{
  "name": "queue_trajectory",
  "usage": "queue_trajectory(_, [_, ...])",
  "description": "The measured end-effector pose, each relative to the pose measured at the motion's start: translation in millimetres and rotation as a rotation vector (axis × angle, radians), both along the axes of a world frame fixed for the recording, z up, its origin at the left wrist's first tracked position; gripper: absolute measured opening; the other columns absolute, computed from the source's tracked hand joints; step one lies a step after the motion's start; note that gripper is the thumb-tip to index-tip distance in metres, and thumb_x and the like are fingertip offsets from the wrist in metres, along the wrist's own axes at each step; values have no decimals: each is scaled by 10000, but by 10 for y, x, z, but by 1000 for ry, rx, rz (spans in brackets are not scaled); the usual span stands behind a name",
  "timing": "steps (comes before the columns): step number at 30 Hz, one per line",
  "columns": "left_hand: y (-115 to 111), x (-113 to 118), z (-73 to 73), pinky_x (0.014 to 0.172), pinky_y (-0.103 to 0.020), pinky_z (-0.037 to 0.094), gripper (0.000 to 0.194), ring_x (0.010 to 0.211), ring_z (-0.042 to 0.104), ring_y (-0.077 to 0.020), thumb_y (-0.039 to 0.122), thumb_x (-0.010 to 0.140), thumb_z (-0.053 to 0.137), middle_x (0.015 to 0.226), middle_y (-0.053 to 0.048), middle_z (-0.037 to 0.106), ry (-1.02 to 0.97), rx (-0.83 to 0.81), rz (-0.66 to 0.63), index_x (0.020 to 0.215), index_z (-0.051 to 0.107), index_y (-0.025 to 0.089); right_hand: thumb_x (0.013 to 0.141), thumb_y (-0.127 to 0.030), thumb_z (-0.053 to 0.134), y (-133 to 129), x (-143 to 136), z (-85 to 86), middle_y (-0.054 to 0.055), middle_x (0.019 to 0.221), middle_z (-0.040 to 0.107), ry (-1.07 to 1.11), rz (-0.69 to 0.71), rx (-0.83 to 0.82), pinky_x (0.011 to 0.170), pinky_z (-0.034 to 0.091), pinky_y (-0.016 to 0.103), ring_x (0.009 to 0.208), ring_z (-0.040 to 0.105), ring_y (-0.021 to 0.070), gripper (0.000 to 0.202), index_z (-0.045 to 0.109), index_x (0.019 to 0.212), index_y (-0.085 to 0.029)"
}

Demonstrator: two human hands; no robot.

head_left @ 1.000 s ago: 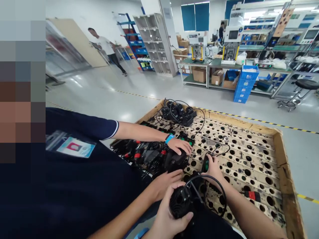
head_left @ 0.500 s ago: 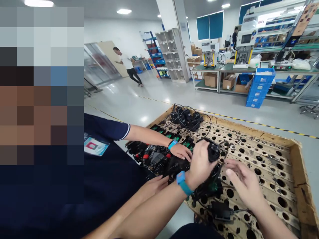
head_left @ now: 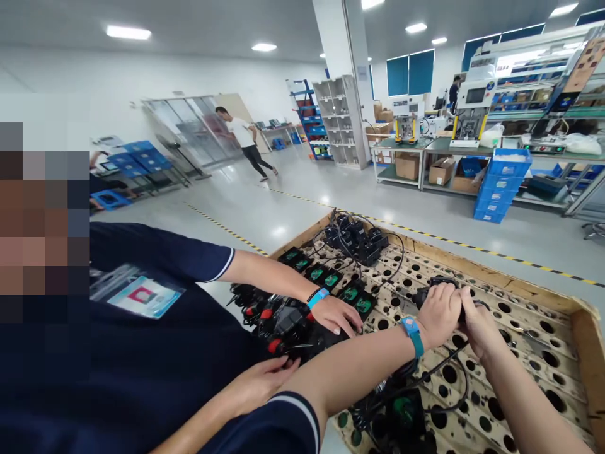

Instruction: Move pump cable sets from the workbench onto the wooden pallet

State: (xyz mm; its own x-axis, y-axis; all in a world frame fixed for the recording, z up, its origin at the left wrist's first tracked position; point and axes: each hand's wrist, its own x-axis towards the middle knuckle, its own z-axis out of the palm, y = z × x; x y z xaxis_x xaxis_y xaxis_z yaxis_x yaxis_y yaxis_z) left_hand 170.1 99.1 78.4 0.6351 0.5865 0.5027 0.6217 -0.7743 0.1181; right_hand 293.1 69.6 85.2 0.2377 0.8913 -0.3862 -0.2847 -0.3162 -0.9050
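My left hand [head_left: 438, 314], with a blue and teal band at its wrist, is closed over a black corded device [head_left: 443, 282] above the perforated board [head_left: 524, 372]. On its right side my right hand [head_left: 475, 323] is closed on the same device, thumb up against the left fingers. Much of the device is covered by both hands, so its exact kind is unclear. A black cable [head_left: 439, 366] runs from below the hands toward the near side. Close to my left forearm lies a black housing with a green circuit board [head_left: 404, 410].
A co-worker's hands [head_left: 333, 313] are among black parts with red pieces [head_left: 275, 345] at left. Several green-board housings [head_left: 350, 293] are lined up beyond them. Black corded units [head_left: 357, 236] sit at the far corner. A raised wooden rim [head_left: 586, 340] borders the board.
My left hand has carried the black device to the right and away from the green-board housing. My right hand, earlier apart near the cable, has closed on the device. The view has swung left.
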Motion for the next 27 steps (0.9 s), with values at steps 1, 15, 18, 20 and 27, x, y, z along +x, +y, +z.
queue_trajectory(1, [52,16,-61,929,-501,537,468,1113,609,-338,293,928,582,1181,-214,622,15,-1,-18,1329,491,70,614,-688,831,34,5,-40,49,599,644,34,-13,-41,451,478,294,563,573,187,570,680,732,-151])
queue_trajectory(15, [454,-81,-723,1146,-502,469,813,1329,563,-332,340,939,648,1353,-244,598,-72,-54,-250,1552,217,24,536,-524,880,321,-218,-402,-23,669,638,150,-441,-207,396,453,238,580,590,163,550,652,882,-162])
queue_trajectory(18, [573,-200,-738,1160,-520,445,887,1394,508,-350,427,942,642,1408,-275,559,-85,-51,-326,1582,170,34,557,-519,841,408,-210,-362,-17,665,623,107,-468,-194,431,509,277,614,612,185,499,630,837,-164])
queue_trajectory(20, [702,-383,-728,1190,-554,398,984,1447,439,-373,600,896,646,1485,-290,491,-112,-93,-364,1585,196,60,568,-487,831,465,-176,-316,-9,685,625,82,-456,-108,480,564,306,650,628,193,467,627,829,-157])
queue_trajectory(27, [1509,-846,-794,1192,-548,338,669,1439,427,-387,425,988,506,1489,-283,485,-281,-599,517,1525,357,55,496,-391,831,736,-19,-146,13,767,661,-43,-479,76,569,593,302,720,629,182,493,684,894,-140])
